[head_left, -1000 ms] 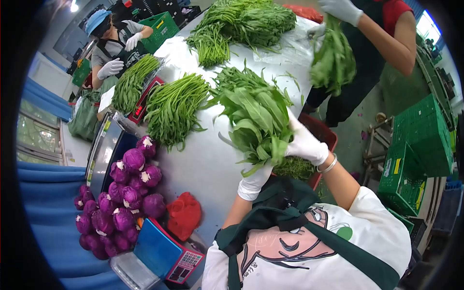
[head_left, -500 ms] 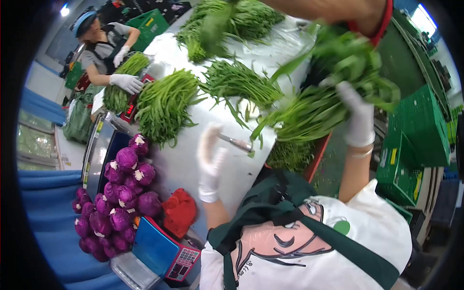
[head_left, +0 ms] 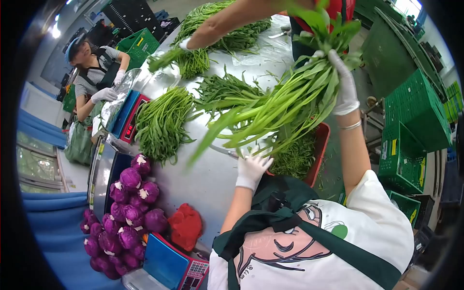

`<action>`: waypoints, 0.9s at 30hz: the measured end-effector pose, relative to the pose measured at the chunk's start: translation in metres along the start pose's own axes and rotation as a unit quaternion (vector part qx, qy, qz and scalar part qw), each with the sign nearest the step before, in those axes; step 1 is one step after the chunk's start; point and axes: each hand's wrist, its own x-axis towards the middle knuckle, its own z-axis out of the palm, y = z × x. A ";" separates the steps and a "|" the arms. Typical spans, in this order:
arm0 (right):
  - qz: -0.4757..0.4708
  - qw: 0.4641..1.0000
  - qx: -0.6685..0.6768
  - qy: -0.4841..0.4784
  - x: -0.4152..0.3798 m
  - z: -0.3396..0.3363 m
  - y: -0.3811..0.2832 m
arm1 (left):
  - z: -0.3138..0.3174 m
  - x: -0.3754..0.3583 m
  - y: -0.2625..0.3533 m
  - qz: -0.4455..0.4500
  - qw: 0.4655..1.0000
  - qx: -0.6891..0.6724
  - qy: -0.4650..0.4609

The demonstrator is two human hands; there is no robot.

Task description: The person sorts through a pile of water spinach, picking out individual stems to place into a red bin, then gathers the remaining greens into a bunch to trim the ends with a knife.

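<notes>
My right hand [head_left: 344, 89], in a white glove, grips a large bunch of long-stemmed leafy greens [head_left: 295, 104] near its leafy end, raised over the table edge. The cut stems fan out to the left, some blurred. Below them is my gloved left hand [head_left: 253, 166], some fingers spread near the stem ends. A knife [head_left: 226, 151] with a thin metal blade sticks out to its left; its handle is hidden by the hand. Another bundle of greens [head_left: 229, 92] lies on the metal table [head_left: 193, 169] beyond the stems.
A red bin [head_left: 323, 145] of trimmings stands by the table edge. Purple cabbages [head_left: 128, 217], a red cloth [head_left: 184, 227] and scales [head_left: 166, 261] are at left. A co-worker's bare arm [head_left: 217, 24] reaches across greens; another person [head_left: 96, 67] stands behind a scale. Green crates [head_left: 415, 116] are stacked right.
My right hand has raised the bunch and its stems have swung left. My left hand has moved right, under the stems. The far person's greens have left the scale; the co-worker's arm reaches further left.
</notes>
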 end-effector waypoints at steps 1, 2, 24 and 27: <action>-0.006 0.999 -0.008 0.039 0.001 -0.011 0.014 | -0.001 0.005 0.002 -0.061 0.997 -0.054 -0.010; -0.033 0.987 -0.115 0.105 0.001 -0.015 0.035 | -0.020 0.025 0.010 -0.131 0.920 -0.063 -0.363; -0.027 0.964 -0.264 -0.020 0.008 0.034 0.016 | 0.092 -0.037 0.037 0.473 0.773 0.421 0.023; -0.065 0.938 -0.330 -0.085 0.014 0.051 0.007 | 0.116 -0.040 0.042 0.539 0.595 0.579 -0.143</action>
